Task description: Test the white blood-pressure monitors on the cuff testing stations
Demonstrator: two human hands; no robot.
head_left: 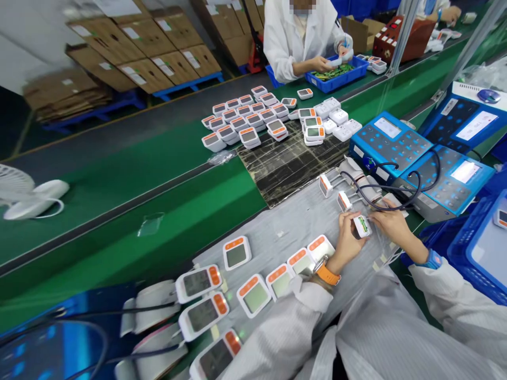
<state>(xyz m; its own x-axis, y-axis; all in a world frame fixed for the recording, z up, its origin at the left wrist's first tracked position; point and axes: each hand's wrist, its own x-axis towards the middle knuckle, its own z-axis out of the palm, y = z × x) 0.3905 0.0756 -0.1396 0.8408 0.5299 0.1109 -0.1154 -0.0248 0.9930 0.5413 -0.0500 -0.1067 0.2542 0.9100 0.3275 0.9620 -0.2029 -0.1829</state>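
Observation:
My left hand (347,240), with an orange watch strap at its wrist, grips a small white device (363,226) that shows a green patch, perhaps a battery, on its upturned side. At the device's right edge, my right hand (390,221) has its fingers pinched together; what they hold is too small to make out. Just beyond the hands, two white-and-orange devices (344,201) stand on edge with thin leads attached. A row of white screen devices with orange buttons (300,261) lies beside my left wrist.
Blue test boxes (443,182) with dark cables stand at the right, above a blue crate (485,248). Several wired devices (204,316) lie at the lower left. Across the bench, many devices (240,124) stand grouped near a co-worker (301,42) with a blue tray (358,66).

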